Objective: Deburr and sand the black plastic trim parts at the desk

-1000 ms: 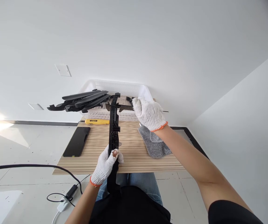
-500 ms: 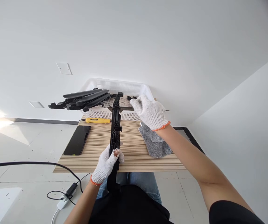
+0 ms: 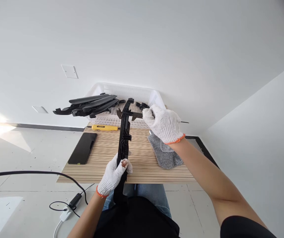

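Observation:
My left hand (image 3: 116,172), in a white knit glove with a torn thumb, is closed round the lower part of a long black plastic part (image 3: 124,132). The part stands lengthwise in front of me, its far end over the basket. My right hand (image 3: 162,123), gloved too, is closed on a dark caliper (image 3: 137,115). The caliper lies across the part near its far end, one jaw to either side. Whether the jaws touch the plastic, I cannot tell. A thin rod sticks out beyond my right hand. Its slider is hidden by my fingers.
Behind, a white basket (image 3: 129,88) holds several black plastic parts (image 3: 89,105), some jutting out leftward. A yellow tool (image 3: 104,127), a black phone (image 3: 82,148) and a grey cloth (image 3: 165,155) lie on the striped table (image 3: 142,173). A black cable (image 3: 33,172) hangs at left.
My right hand has shifted slightly right and down, and the caliper's right jaw now shows apart from the part's right side. My left hand keeps its grip.

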A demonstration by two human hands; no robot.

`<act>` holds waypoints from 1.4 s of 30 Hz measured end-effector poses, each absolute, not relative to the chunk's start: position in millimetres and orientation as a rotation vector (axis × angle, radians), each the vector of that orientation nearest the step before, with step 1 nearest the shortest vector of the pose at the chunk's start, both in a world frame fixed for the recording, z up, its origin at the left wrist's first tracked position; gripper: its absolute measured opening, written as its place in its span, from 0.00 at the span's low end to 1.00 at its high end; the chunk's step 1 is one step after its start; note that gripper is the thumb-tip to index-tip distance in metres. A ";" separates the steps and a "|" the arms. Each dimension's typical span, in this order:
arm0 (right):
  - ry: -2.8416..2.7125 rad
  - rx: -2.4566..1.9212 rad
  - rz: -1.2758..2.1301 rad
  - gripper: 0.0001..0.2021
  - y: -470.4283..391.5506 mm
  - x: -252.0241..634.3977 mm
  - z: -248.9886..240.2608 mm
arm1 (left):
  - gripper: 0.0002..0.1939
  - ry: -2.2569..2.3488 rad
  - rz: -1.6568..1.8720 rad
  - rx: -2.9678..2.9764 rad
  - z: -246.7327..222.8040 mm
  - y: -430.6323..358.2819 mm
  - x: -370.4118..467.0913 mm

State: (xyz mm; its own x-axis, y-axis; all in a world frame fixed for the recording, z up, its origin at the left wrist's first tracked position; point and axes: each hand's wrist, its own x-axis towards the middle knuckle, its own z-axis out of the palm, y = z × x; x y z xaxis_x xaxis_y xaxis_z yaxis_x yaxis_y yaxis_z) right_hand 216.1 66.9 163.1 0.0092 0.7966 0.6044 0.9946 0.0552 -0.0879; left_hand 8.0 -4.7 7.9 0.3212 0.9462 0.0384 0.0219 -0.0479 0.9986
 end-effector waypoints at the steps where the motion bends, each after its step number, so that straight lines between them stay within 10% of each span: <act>1: -1.832 -1.750 -0.531 0.20 64.6 217.5 162.4 | 0.29 0.963 0.983 1.396 7.1 -4.6 7.8; 42: -1.829 -1.534 -0.627 0.20 34.1 221.9 130.8 | 0.33 0.983 0.950 1.384 4.8 -4.0 7.7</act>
